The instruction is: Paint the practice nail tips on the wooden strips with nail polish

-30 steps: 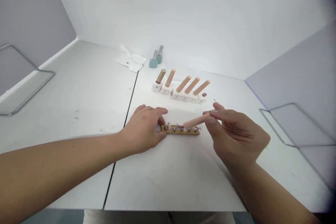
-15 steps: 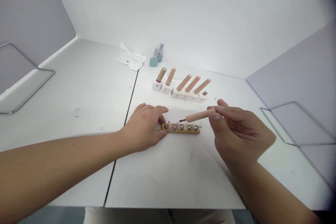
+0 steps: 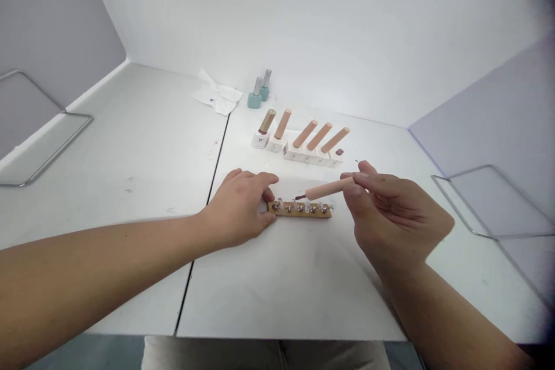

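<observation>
My left hand (image 3: 240, 208) rests on the white table and pinches the left end of a small wooden strip (image 3: 300, 212) that carries several nail tips on pegs. My right hand (image 3: 390, 214) grips a peach-capped polish brush (image 3: 327, 188), held almost level, its dark bristle tip hovering just above the strip's middle tips. Behind the strip stands a row of white polish bottles (image 3: 299, 140) with peach caps; the open bottle (image 3: 338, 157) at the row's right end has no cap.
Two teal bottles (image 3: 256, 92) with silver caps stand near the back wall beside a crumpled tissue (image 3: 219, 97). Wire frames lie at the far left (image 3: 45, 127) and far right (image 3: 489, 202). A seam (image 3: 212, 185) splits the table (image 3: 143, 144).
My right hand lifted the brush off the strip and swung it leftward, so the bristle tip now shows above the middle tips. My left hand stayed on the strip's end.
</observation>
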A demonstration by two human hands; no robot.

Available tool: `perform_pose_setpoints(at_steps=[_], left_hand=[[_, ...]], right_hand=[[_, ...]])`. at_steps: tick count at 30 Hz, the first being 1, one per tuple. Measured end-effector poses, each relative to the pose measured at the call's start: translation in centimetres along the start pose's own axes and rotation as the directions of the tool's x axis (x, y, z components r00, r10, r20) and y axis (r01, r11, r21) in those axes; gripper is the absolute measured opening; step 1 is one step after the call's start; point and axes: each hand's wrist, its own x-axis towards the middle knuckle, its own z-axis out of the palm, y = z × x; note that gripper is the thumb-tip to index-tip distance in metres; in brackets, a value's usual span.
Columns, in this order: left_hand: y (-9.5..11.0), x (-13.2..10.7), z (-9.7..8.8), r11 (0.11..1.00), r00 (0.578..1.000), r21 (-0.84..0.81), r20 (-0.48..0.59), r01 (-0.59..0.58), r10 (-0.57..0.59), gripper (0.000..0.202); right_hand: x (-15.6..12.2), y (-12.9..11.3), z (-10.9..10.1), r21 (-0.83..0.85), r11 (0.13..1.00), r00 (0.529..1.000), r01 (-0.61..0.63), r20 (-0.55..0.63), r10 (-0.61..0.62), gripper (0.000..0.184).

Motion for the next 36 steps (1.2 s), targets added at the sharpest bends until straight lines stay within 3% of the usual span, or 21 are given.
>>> perform_pose_setpoints(at_steps=[17,30,36], left_hand=[[-0.02,-0.03,-0.02,1.0,1.0,-0.004,0.0,-0.008,0.008,0.052],[-0.02,-0.02,0.01,1.0,1.0,0.007,-0.009,-0.015,0.015,0.05],[-0.11,-0.04,0.06,1.0,1.0,0.003,-0.012,-0.022,0.022,0.051]], right_hand=[[0.04,0.24,-0.39,0.014,1.0,0.997,-0.015,0.082,0.013,0.025],[0.21,-0.12,-0.39,0.025,0.999,0.999,0.03,0.014,-0.031,0.028],[0.21,0.06,-0.16,-0.055,0.998,0.999,-0.038,-0.032,0.036,0.022]])
